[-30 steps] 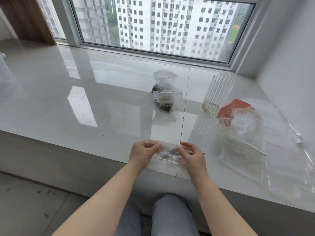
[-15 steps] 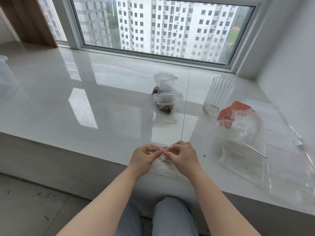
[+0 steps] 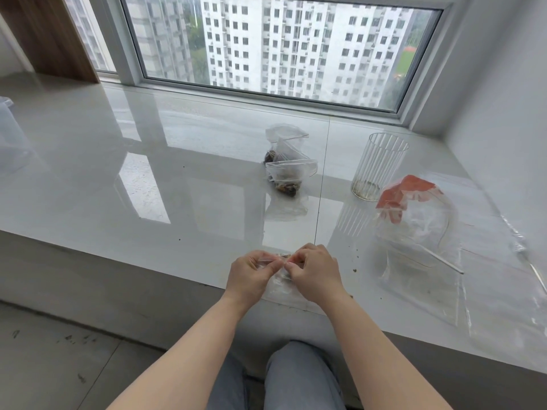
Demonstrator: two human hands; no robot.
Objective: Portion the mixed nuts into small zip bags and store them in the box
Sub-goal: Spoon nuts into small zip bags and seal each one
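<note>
Now both hands, the left hand [image 3: 251, 273] and right hand [image 3: 313, 272], having slid together from the corners, are pinching the small zip bag [image 3: 281, 287] at its seal, near the bench [image 3: 148, 184] edge, well nearer than the ribbed glass [image 3: 376, 167]; sealing is likely finishing.

Left hand [image 3: 251, 273] and right hand [image 3: 315, 272] meet fingertip to fingertip, each grip apparently pinching.

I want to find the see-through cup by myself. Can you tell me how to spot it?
Look at the big window, then down to the shiny white ledge under it. The glass cup stands upright on the ledge's right side, just behind the big crumpled plastic bag with the red patch. It is the only tall, stiff thing with straight up-and-down ribs; everything near it is floppy plastic.
</note>
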